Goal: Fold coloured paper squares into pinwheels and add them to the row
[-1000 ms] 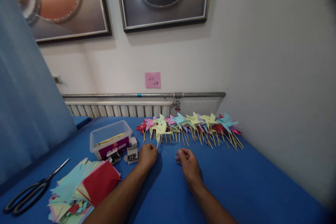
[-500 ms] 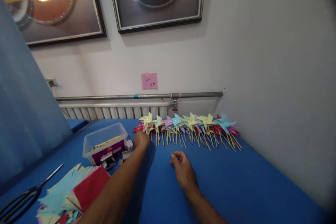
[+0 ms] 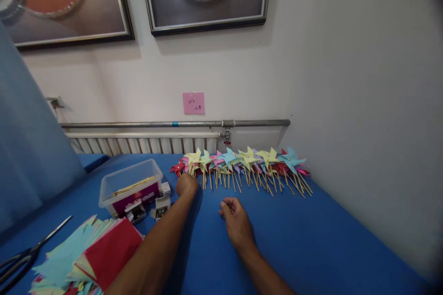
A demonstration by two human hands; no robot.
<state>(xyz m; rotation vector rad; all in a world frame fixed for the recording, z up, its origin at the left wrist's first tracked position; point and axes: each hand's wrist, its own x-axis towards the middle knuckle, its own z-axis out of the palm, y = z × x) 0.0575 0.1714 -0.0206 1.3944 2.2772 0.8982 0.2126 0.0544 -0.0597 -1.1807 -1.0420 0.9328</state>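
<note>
A row of paper pinwheels (image 3: 249,163) on wooden sticks lies along the back of the blue table (image 3: 311,239), in yellow, blue, pink and red. My left hand (image 3: 187,185) is stretched out to the row's left end. Its fingers are curled shut around the stick of a yellow pinwheel (image 3: 194,156), which lies against the others. My right hand (image 3: 235,221) rests on the cloth in the middle, a little nearer to me. It is loosely closed, and nothing shows in it.
A clear plastic box (image 3: 129,182) stands at the left, with two small open pin boxes (image 3: 161,203) in front of it. A stack of coloured paper squares (image 3: 93,258) and black scissors (image 3: 20,258) lie near left. A radiator (image 3: 145,145) and white walls bound the back and right.
My left hand has carried the yellow pinwheel from the table's middle back to the left end of the row. The right hand has barely moved. The view has shifted slightly.
</note>
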